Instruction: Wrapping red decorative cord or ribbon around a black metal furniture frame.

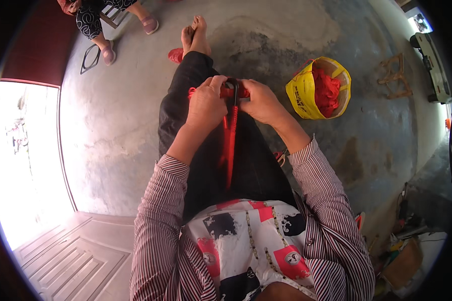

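Mid-frame, over my lap: left hand [206,103] and right hand [258,100] are both clenched on a red cord [229,143], working it around a dark hook-shaped tool [233,88] — looks like a knotting or braiding step. Next move likely needs steady tension and a fingertip regrip. The cord is bright red, its tail hanging down my dark trousers; more red material sits in the yellow bag [301,93], upper right.

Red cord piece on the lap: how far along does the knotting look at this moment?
Done so far: a knotted red cord strand already hangs down over the lap. In hand: the left hand and right hand pinch the red cord at a dark ring, both closed on it. Left: the yellow bag on the floor holds plenty of red cord.
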`<state>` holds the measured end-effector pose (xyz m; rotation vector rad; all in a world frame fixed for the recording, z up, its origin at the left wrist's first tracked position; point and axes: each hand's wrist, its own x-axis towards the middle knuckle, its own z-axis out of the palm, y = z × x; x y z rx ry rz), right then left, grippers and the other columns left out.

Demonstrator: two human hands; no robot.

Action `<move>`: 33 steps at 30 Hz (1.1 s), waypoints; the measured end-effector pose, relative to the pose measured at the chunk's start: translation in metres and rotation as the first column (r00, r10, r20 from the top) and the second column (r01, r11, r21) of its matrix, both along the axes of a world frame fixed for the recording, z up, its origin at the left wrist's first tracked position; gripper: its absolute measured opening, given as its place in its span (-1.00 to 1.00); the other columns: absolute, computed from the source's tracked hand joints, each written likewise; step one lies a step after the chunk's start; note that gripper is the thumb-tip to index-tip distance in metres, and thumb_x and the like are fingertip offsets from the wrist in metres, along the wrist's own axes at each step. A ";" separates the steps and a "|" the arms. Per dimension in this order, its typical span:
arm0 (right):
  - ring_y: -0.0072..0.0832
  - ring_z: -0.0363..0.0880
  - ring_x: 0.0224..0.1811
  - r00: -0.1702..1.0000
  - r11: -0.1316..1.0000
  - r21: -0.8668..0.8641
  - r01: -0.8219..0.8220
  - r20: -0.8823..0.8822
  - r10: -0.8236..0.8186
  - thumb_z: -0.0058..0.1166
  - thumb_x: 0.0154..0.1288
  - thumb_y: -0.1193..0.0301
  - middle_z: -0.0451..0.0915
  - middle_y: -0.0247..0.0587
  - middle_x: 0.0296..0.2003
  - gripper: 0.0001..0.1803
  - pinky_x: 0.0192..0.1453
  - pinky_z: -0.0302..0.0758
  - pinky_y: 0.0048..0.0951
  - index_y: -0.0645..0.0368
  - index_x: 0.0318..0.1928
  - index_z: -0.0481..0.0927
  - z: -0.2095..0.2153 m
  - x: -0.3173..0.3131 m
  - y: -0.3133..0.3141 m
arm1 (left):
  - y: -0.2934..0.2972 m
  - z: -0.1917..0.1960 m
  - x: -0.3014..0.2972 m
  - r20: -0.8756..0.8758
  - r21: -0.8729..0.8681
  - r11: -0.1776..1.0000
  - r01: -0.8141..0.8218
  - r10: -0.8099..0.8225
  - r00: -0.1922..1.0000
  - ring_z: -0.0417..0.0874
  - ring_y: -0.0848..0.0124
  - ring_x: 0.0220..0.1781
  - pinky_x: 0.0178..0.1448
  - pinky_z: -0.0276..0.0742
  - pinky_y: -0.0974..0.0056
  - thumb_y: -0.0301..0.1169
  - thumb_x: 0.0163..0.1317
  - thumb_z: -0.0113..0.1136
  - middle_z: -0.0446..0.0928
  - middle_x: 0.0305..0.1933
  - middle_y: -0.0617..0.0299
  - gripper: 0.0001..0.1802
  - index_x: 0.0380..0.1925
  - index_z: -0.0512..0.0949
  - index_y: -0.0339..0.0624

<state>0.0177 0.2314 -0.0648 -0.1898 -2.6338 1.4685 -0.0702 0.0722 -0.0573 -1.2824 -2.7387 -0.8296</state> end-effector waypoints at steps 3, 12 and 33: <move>-0.21 0.60 -0.04 0.976 0.993 0.111 0.040 0.210 -0.063 0.27 0.04 0.36 0.57 -0.05 -0.10 -0.52 0.07 0.48 -0.31 0.20 0.02 0.58 0.006 0.001 0.006 | -0.006 0.002 0.009 0.198 0.176 0.980 -0.087 0.051 0.979 0.55 0.07 0.00 0.07 0.48 0.10 -0.53 -0.04 0.27 0.53 -0.13 0.06 -0.59 -0.10 0.55 -0.23; -0.25 0.63 -0.18 0.914 0.310 -0.864 -0.396 -0.404 0.041 0.28 0.19 0.28 0.63 0.13 -0.25 -0.69 -0.06 0.55 -0.29 0.14 -0.31 0.41 0.060 0.080 -0.001 | -0.019 -0.004 0.051 0.552 0.352 0.928 -0.125 -0.098 0.828 0.62 0.52 -0.28 -0.11 0.52 0.37 -0.46 0.16 0.32 0.62 -0.30 0.18 -0.63 -0.04 0.49 -0.32; -0.26 0.62 -0.23 0.980 0.883 0.465 -0.062 -0.137 0.141 0.19 -0.02 0.62 0.61 -0.16 -0.27 -0.74 -0.11 0.51 -0.34 0.21 -0.23 0.59 0.075 0.047 0.019 | 0.000 0.025 0.027 0.815 0.530 0.658 -0.535 -0.220 0.537 0.22 0.69 -0.62 -0.62 0.05 0.51 -0.36 0.43 0.03 0.41 -0.50 0.38 -0.85 -0.21 0.52 -0.20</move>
